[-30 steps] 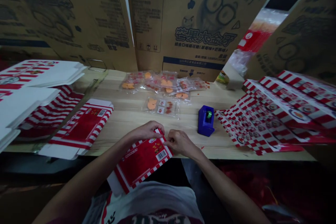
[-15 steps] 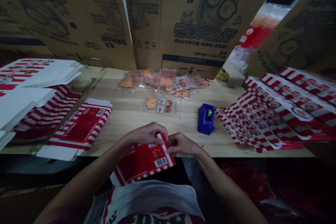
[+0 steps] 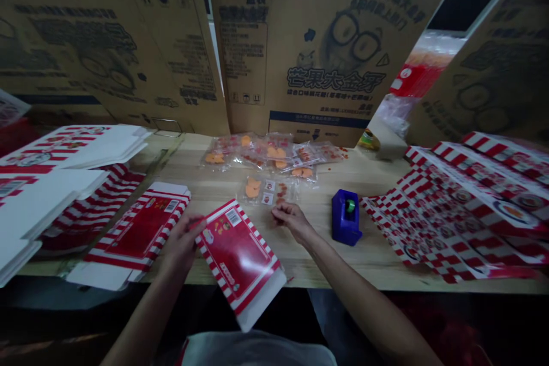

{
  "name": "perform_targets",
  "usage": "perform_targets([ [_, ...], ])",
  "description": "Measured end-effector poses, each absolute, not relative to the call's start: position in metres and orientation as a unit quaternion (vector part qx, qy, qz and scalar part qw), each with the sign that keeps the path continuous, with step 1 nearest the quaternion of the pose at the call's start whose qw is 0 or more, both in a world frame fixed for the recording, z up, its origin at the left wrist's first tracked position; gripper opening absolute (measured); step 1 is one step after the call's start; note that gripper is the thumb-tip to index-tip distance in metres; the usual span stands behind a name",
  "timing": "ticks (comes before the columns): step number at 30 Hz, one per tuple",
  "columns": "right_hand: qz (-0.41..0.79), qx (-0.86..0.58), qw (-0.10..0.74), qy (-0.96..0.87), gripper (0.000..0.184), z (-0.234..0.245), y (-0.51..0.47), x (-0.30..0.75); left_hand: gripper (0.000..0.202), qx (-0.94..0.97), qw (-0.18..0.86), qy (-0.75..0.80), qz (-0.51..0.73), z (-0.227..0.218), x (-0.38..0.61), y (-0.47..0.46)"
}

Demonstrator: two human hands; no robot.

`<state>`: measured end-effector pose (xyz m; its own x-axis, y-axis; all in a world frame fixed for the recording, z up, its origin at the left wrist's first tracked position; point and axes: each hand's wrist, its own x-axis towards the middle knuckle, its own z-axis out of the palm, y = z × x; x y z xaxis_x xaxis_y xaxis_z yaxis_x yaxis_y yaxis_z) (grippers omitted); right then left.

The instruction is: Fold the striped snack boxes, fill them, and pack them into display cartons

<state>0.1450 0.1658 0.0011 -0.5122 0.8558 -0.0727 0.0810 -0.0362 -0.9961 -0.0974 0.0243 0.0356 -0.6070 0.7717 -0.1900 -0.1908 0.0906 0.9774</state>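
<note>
My left hand grips a flat red carton with red and white striped edges by its upper left edge. The carton hangs tilted over the table's front edge, its barcode end up and a white flap at the lower end. With thumb and fingers pinched together, my right hand is at the lower edge of a clear packet. That packet lies flat and shows orange and reddish-brown pieces and small printed squares. Whether the fingertips hold its edge is hidden.
More clear packets lie heaped behind, against cardboard boxes. A blue tape dispenser stands to the right, beside striped cartons. At left lie another red carton and a stack of white-flapped cartons.
My right hand has left the carton and moved up to the clear packet. My left hand has moved left and now holds the turned carton alone. The view has tipped upward.
</note>
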Motion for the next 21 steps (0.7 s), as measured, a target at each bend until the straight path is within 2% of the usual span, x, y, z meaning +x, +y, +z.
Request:
perform_targets([
  [3, 0.521, -0.408, 0.317, -0.679, 0.022, -0.001, 0.212, 0.121, 0.040, 0.302, 0.280, 0.715, 0.564, 0.004, -0.109, -0.015],
  [5, 0.458, -0.434, 0.303, -0.714, 0.015, -0.001, 0.242, 0.102, 0.039, 0.405, 0.162, 0.770, 0.465, -0.008, -0.109, -0.036],
  [7, 0.397, -0.459, 0.279, -0.744, 0.006, -0.001, 0.267, 0.084, 0.050, 0.521, 0.065, 0.771, 0.362, -0.010, -0.105, -0.045],
  [8, 0.368, -0.468, 0.265, -0.758, 0.004, -0.002, 0.277, 0.075, 0.061, 0.583, 0.044, 0.750, 0.309, -0.008, -0.101, -0.045],
  [11, 0.298, -0.483, 0.220, -0.794, 0.009, -0.003, 0.295, 0.055, 0.106, 0.749, 0.094, 0.646, 0.116, 0.009, -0.084, -0.027],
  [13, 0.263, -0.484, 0.195, -0.812, 0.010, -0.004, 0.299, 0.048, 0.125, 0.802, 0.151, 0.578, 0.001, 0.023, -0.072, -0.008],
  [17, 0.224, -0.463, 0.169, -0.841, 0.010, -0.003, 0.294, 0.055, 0.135, 0.837, 0.202, 0.500, -0.091, 0.038, -0.057, 0.023],
  [21, 0.206, -0.437, 0.192, -0.855, 0.015, 0.008, 0.283, 0.092, 0.133, 0.843, 0.197, 0.494, -0.079, 0.031, -0.060, 0.026],
])
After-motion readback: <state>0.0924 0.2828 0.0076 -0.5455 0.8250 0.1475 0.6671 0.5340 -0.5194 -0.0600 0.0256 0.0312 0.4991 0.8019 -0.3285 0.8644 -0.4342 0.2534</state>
